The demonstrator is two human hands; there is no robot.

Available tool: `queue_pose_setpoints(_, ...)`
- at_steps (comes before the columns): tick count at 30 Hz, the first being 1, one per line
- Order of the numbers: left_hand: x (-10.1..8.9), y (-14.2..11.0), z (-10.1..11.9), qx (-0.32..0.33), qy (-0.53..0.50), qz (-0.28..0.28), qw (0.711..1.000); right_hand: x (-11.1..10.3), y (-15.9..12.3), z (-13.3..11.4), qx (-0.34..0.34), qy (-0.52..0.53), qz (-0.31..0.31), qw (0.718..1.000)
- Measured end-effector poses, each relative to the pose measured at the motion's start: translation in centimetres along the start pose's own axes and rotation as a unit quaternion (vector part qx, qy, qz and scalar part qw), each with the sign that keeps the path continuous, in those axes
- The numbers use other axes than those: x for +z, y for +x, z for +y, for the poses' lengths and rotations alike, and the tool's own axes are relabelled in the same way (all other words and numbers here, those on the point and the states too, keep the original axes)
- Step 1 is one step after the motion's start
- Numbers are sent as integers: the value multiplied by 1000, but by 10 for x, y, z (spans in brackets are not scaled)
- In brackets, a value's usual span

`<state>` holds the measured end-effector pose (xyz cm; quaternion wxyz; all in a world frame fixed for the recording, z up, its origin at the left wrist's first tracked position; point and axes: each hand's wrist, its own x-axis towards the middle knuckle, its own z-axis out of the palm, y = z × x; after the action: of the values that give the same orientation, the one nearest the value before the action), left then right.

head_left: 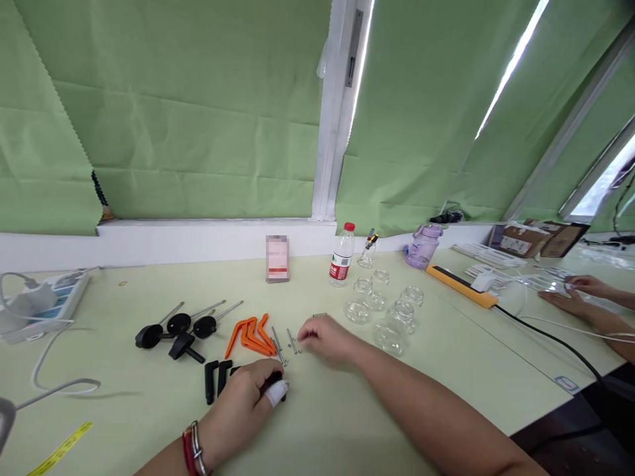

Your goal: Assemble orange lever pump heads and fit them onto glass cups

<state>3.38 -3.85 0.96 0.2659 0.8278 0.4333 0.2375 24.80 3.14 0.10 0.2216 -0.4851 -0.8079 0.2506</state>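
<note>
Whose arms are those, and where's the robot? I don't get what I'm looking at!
There's no robot here! Those are a person's own bare hands. A camera worn on their head took this one picture, looking forward and down.

The left hand holds a black piece, partly hidden. The right hand is beside some thin metal pieces; I can't tell whether it holds anything.

On the pale table you can also see bent orange pieces, black round-headed parts, a red-capped bottle and clear, see-through pieces. Far right, another person's hands are over the table too.
</note>
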Motion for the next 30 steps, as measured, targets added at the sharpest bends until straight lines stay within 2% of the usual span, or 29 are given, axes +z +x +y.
queue_pose_setpoints(2,-1,0,0,-5,-14,-7,1000,-14,14,15,14,-41,57,997)
queue_pose_setpoints(5,0,-1,1,-11,-28,-18,999,-24,27,35,25,-95,98,990)
queue_pose_setpoints(11,2,2,-2,0,-30,-23,999,-14,25,50,34,-156,81,984)
queue_pose_setpoints(19,3,3,-3,-10,-31,-18,999,-6,23,46,40,-156,70,984)
queue_pose_setpoints(30,3,2,3,12,1,-40,999,12,28,24,41,-95,59,993)
